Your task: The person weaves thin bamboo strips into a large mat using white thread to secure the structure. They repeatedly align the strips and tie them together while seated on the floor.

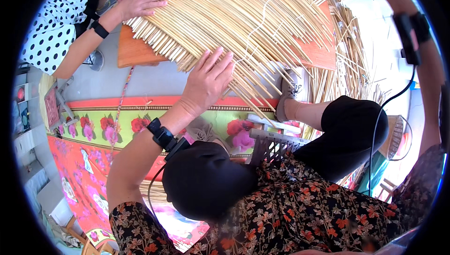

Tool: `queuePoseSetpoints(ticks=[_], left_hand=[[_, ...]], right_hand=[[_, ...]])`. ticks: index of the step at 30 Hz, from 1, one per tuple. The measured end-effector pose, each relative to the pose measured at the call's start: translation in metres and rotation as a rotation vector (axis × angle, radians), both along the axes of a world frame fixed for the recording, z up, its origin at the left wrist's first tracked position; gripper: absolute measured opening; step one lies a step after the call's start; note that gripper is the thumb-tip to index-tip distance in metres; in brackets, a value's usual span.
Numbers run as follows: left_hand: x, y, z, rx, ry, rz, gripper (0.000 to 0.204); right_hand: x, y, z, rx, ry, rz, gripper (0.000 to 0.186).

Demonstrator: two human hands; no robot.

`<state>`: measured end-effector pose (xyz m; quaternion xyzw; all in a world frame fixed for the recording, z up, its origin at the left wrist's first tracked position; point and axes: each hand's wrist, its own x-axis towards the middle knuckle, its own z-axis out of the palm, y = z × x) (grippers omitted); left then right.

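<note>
Head view: left hand flat, unclenched on pale woven reed mat; near edge unwoven; right hand unseen.

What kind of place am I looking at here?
Likely a home or small craft workshop for reed weaving, worked on the floor: a reed mat on a low wooden board, loose reeds, floral floor covering.

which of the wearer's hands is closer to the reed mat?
Left. The left hand lies flat on the reed mat, fingers spread over its lower edge. The right hand is out of view; only its forearm shows at the frame's right edge.
</note>
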<state>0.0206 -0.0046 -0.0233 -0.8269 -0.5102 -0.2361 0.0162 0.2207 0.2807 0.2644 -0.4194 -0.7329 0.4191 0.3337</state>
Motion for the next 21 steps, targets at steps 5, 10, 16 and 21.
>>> queuePoseSetpoints(ticks=[5, 10, 16, 21], left_hand=[[-0.024, -0.018, 0.038, -0.106, -0.203, -0.042, 0.044], [-0.058, -0.062, 0.034, -0.836, -0.688, 0.350, 0.041], [-0.056, -0.075, 0.028, -1.874, -0.978, 0.108, 0.066], [-0.014, -0.068, 0.068, -1.984, -1.291, 0.378, 0.092]], right_hand=[[-0.008, -0.058, -0.102, -0.090, -0.511, 0.653, 0.012], [0.005, -0.114, -0.147, 0.197, -0.455, 0.832, 0.008], [0.007, -0.115, -0.168, 0.198, -0.426, 0.866, 0.004], [-0.012, -0.106, -0.155, -0.076, -0.374, 0.821, 0.005]])
